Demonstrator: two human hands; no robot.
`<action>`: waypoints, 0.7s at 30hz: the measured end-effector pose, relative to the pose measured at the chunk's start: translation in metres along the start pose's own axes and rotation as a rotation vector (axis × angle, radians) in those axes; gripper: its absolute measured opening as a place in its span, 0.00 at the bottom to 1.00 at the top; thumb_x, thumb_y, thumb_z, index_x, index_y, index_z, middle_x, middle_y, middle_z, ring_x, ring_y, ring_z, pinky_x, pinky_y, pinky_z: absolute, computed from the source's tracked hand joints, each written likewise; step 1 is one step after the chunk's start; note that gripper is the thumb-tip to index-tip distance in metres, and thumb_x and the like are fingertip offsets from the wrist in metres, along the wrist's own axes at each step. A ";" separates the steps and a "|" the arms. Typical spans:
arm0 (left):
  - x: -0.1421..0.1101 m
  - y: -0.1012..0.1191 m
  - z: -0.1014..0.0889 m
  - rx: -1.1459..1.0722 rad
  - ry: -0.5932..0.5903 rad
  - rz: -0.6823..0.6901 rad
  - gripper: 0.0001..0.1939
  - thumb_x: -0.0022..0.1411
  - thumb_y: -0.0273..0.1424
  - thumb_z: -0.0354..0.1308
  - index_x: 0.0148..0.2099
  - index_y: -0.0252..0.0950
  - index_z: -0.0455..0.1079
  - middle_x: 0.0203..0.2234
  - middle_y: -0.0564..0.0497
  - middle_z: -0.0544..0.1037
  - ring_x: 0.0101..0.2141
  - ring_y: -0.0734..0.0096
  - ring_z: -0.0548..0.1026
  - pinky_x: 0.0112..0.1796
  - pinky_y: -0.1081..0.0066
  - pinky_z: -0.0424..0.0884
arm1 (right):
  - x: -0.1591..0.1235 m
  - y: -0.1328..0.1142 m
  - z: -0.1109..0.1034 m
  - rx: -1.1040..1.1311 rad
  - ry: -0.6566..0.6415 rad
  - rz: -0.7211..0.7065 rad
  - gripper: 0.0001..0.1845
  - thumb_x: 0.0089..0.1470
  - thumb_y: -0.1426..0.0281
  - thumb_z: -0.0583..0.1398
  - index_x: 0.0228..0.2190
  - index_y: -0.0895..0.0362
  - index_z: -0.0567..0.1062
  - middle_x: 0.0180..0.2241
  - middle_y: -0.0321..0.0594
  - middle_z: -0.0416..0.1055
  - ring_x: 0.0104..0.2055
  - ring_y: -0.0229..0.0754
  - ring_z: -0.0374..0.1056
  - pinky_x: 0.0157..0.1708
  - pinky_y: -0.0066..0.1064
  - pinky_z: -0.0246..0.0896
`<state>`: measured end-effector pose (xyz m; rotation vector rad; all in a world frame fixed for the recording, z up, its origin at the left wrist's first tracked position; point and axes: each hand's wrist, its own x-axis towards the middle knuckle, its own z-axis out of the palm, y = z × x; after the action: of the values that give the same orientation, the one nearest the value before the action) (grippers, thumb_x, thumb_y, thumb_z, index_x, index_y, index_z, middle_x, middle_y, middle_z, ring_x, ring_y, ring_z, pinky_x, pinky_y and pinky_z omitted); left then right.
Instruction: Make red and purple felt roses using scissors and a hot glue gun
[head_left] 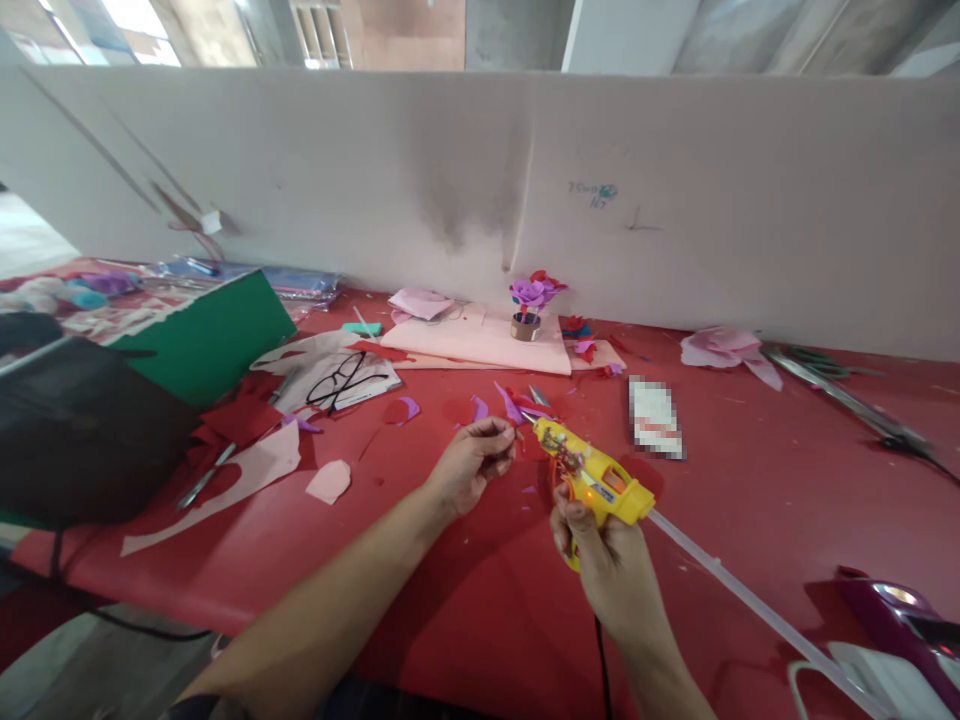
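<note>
My right hand (pixel 600 548) grips a yellow hot glue gun (pixel 592 478) by its handle, the nozzle pointing up-left. A long clear glue stick (pixel 750 600) trails from its back toward the lower right. Just left of the nozzle, my left hand (pixel 474 462) is closed in a pinch on a small piece I cannot make out, right at the gun's tip. Both hands hover over the red table cover (pixel 465 590). A purple and red paper flower (pixel 534 292) stands in a small roll farther back.
Paper scraps in red, pink and purple lie around the hands. Black eyeglasses (pixel 346 380) rest on a white sheet at left, by a green sheet (pixel 214 335) and a dark bag (pixel 82 430). Scissors (pixel 847 395) lie at right, a purple device (pixel 892 615) at lower right. A grey wall runs behind.
</note>
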<state>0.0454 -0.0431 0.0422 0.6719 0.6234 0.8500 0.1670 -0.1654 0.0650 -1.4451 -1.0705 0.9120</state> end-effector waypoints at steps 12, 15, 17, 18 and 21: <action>0.000 -0.001 -0.001 0.006 -0.001 0.013 0.10 0.46 0.28 0.67 0.28 0.33 0.67 0.18 0.55 0.68 0.19 0.83 0.61 0.20 0.80 0.54 | 0.000 -0.003 -0.001 -0.061 0.025 -0.007 0.19 0.54 0.53 0.56 0.27 0.57 0.68 0.16 0.30 0.59 0.17 0.33 0.54 0.18 0.26 0.52; 0.000 0.000 -0.001 -0.005 0.008 0.012 0.10 0.46 0.27 0.67 0.28 0.33 0.67 0.18 0.55 0.68 0.19 0.82 0.61 0.20 0.80 0.54 | 0.000 -0.002 0.000 -0.067 0.023 -0.006 0.19 0.55 0.53 0.56 0.28 0.57 0.68 0.16 0.30 0.58 0.17 0.33 0.54 0.17 0.25 0.52; 0.000 0.000 -0.001 -0.009 0.008 0.011 0.10 0.46 0.27 0.67 0.28 0.33 0.67 0.18 0.55 0.67 0.19 0.82 0.61 0.20 0.80 0.54 | -0.001 -0.002 0.000 -0.083 0.018 -0.012 0.19 0.55 0.53 0.55 0.24 0.56 0.67 0.16 0.30 0.58 0.17 0.33 0.54 0.17 0.26 0.52; 0.000 0.000 -0.001 -0.010 0.007 0.011 0.10 0.46 0.27 0.67 0.28 0.33 0.67 0.18 0.55 0.67 0.19 0.82 0.61 0.20 0.80 0.54 | -0.001 -0.001 0.000 -0.088 0.016 -0.018 0.20 0.55 0.53 0.55 0.23 0.56 0.66 0.15 0.31 0.58 0.17 0.33 0.54 0.18 0.26 0.52; -0.001 0.001 0.000 -0.012 0.009 0.003 0.10 0.46 0.28 0.67 0.28 0.33 0.67 0.18 0.55 0.68 0.19 0.83 0.61 0.20 0.81 0.55 | -0.002 0.000 0.000 -0.099 0.024 -0.031 0.20 0.55 0.53 0.55 0.23 0.56 0.65 0.16 0.31 0.58 0.18 0.34 0.55 0.19 0.26 0.53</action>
<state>0.0444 -0.0435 0.0435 0.6584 0.6247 0.8592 0.1668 -0.1674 0.0652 -1.5131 -1.1301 0.8274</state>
